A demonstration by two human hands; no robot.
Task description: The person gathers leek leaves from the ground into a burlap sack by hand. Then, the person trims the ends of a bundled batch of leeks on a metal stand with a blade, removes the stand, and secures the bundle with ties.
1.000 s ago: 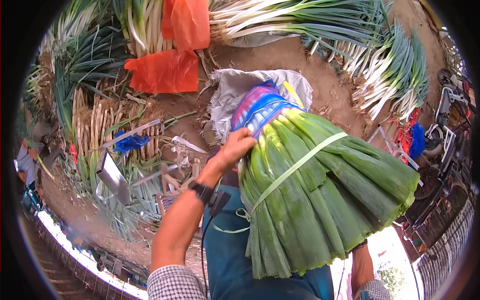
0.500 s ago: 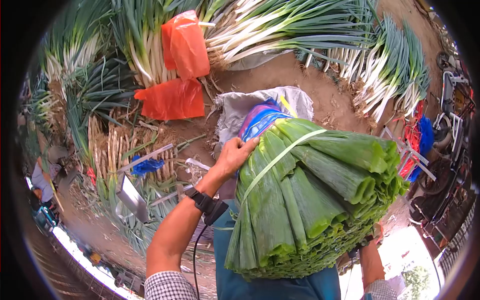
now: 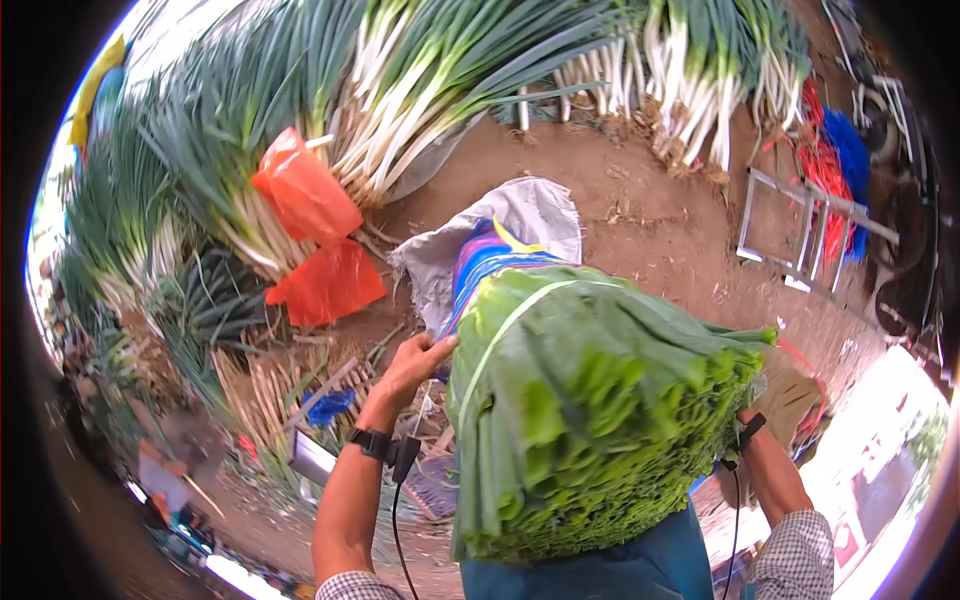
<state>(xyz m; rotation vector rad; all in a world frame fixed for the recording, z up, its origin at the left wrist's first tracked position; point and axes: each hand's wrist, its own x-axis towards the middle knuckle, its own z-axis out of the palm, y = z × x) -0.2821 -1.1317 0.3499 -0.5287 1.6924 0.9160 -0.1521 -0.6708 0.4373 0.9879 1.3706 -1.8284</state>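
A big bundle of green onions (image 3: pixel 610 400) fills the middle, its cut leaf ends towards me. A pale strap (image 3: pixel 510 320) runs around it, and blue striped wrapping (image 3: pixel 487 262) covers its far end. My left hand (image 3: pixel 412 368) is closed on the bundle's left side by the wrapping, thumb uppermost. On the right side, my right hand (image 3: pixel 748 418) is against the bundle, its fingers hidden behind the leaves. Beyond the wrapping, a whitish woven sack (image 3: pixel 545 205) lies on the ground.
Loose green onions (image 3: pixel 430 110) lie in piles at the back and left. Orange plastic bags (image 3: pixel 325 285) rest beside them. A metal frame (image 3: pixel 800 225) stands at the right, with red twine (image 3: pixel 825 175) and blue material (image 3: pixel 850 160) behind it.
The bundle has turned, showing more of its cut ends. My left hand has moved left and down in view with it. My right wrist has come into sight. The whole view has shifted.
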